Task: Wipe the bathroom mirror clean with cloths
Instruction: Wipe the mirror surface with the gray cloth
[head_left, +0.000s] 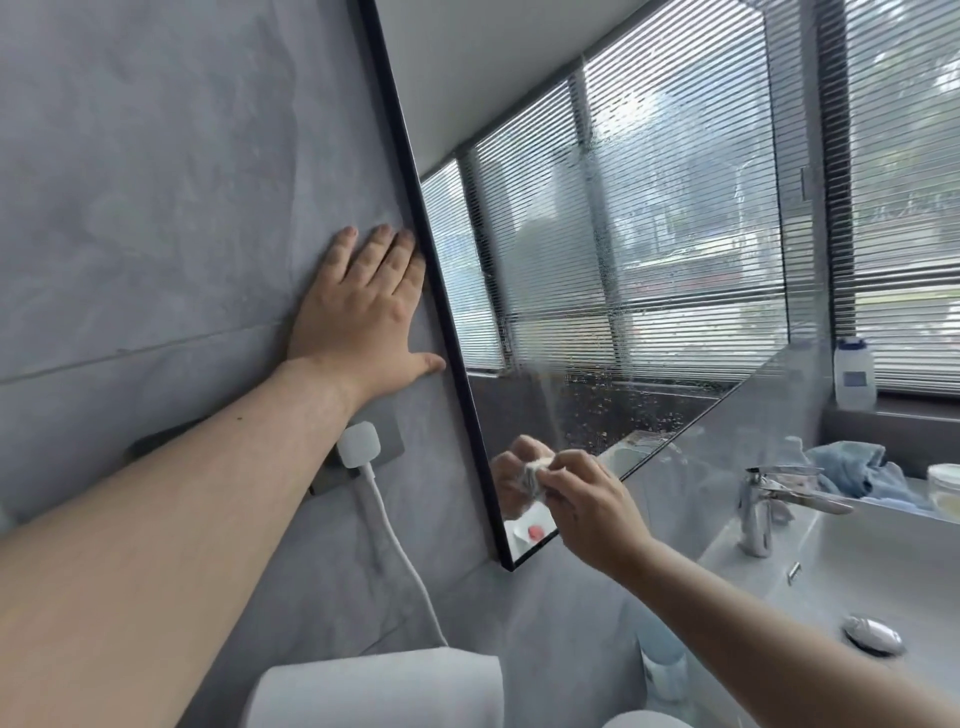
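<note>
The black-framed bathroom mirror (597, 260) hangs on a grey wall and reflects slatted window blinds. Water droplets and hazy streaks cover its middle and lower glass. My left hand (363, 317) lies flat and open against the wall, fingers touching the mirror's left frame. My right hand (587, 499) presses a small bunched whitish cloth (535, 470) against the mirror's lower left corner; its reflection shows beside it.
A white plug and cable (358, 447) sit in a wall socket below my left arm. A white paper roll (384, 686) stands at the bottom. To the right are the white basin (857, 571), chrome faucet (763, 499), a blue towel (852, 467) and a white bottle (854, 374).
</note>
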